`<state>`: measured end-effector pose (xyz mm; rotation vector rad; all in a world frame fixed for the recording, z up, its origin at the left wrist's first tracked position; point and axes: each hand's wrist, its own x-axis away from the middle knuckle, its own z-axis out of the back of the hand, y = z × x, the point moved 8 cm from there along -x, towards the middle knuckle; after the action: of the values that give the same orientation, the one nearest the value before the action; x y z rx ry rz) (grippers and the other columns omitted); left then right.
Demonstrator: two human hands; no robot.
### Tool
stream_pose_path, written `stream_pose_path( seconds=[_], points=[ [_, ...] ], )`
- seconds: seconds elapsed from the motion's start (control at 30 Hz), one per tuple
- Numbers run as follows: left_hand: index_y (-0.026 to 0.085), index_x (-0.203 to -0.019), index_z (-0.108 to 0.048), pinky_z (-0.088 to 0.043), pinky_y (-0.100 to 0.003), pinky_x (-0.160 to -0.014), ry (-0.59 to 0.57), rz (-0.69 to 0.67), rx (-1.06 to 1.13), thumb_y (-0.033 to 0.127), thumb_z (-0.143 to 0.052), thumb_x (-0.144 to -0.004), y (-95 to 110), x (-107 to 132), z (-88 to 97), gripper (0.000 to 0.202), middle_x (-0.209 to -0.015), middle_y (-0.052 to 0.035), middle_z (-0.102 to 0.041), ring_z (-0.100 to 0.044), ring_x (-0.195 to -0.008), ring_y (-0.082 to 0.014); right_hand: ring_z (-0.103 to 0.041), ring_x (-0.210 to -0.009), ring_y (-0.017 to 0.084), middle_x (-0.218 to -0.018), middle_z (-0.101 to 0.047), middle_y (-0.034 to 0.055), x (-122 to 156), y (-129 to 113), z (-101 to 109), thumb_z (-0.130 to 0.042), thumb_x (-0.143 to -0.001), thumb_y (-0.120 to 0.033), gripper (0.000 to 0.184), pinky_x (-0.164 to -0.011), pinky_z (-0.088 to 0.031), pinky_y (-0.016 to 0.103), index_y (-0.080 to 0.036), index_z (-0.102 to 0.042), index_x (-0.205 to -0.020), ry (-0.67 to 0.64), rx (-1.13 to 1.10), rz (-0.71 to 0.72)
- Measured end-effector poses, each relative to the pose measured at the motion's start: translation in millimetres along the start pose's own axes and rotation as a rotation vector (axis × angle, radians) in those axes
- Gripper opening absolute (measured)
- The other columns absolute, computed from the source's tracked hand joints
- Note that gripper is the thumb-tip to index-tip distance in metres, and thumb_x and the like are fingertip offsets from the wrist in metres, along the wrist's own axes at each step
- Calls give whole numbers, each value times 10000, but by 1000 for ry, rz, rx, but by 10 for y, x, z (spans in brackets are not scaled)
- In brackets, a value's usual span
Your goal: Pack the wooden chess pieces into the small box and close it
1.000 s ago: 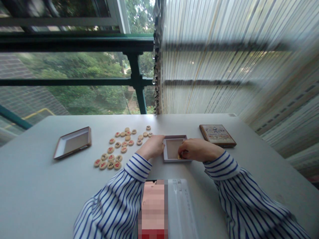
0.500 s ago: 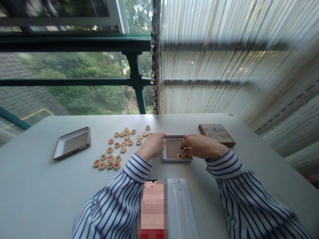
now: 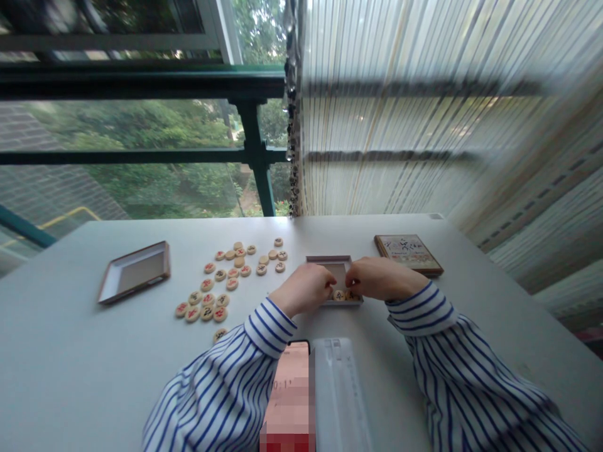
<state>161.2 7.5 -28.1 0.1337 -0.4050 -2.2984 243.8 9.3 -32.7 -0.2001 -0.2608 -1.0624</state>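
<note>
My left hand [image 3: 306, 287] reaches over the left side of a shallow open box [image 3: 327, 258], its fingers curled together at a Chinese chess piece [image 3: 331, 297] that they partly cover. My right hand [image 3: 377, 277] is at the box's right side, fingers bent down inside. Whatever is between its fingertips is hidden. Along the near wall of the box lie a few round wooden pieces, one with a black character [image 3: 339, 295] in plain sight. To the left, several loose Chinese chess pieces [image 3: 207, 299] with red or black characters lie spread on the white table [image 3: 85, 351].
An open box half [image 3: 134, 271] rests at the far left. A closed, patterned box [image 3: 409, 253] lies beyond my right hand. Close to me are a pink-screened phone [image 3: 292, 376] and a clear plastic case [image 3: 340, 389]. A string curtain [image 3: 400, 113] hangs behind the table.
My left hand has moved from the box's far left corner, right and nearer, to its inside. My right hand has barely shifted. Another piece now shows under my left fingertips.
</note>
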Motion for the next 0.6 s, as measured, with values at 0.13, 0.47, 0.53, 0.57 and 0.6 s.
stream_pose_path(
  seconds=[0.13,0.47,0.53,0.57,0.6],
  points=[
    [215,-891,-676,-405,-252,-666,-3,-100,-70,199,-441,-761,80,3,-36,269,-889,-59,-686,-606,-817,-188,-614,-799,205,-854,-682,58,3,-3,5,-478,-679,-185,306,-656,-417,278,-257,-681,-897,-8,-3,-7],
    [217,-823,-672,-358,-252,-581,-33,-142,-166,212,-440,-776,113,9,-80,238,-770,-61,-681,-611,-736,-190,-613,-756,188,-808,-682,65,13,-18,-1,-457,-671,-195,299,-631,-402,253,-239,-699,-841,-29,-5,-25],
    [215,-799,-672,-353,-252,-573,-29,-149,-170,211,-438,-776,118,11,-74,235,-753,-59,-679,-611,-723,-190,-611,-751,188,-809,-681,67,18,-23,-1,-461,-663,-196,302,-629,-400,253,-237,-700,-842,-43,-4,-29],
    [214,-791,-671,-352,-251,-573,-28,-148,-169,212,-437,-777,117,11,-72,234,-748,-59,-679,-611,-719,-189,-610,-751,188,-812,-681,69,20,-26,-3,-463,-662,-198,301,-628,-400,253,-236,-700,-843,-52,-4,-31],
    [213,-785,-671,-353,-251,-574,-29,-147,-169,212,-437,-778,115,12,-72,235,-746,-58,-679,-610,-717,-188,-609,-752,187,-816,-681,70,22,-27,-6,-465,-663,-201,299,-630,-400,253,-234,-700,-845,-60,-4,-34]
  ],
)
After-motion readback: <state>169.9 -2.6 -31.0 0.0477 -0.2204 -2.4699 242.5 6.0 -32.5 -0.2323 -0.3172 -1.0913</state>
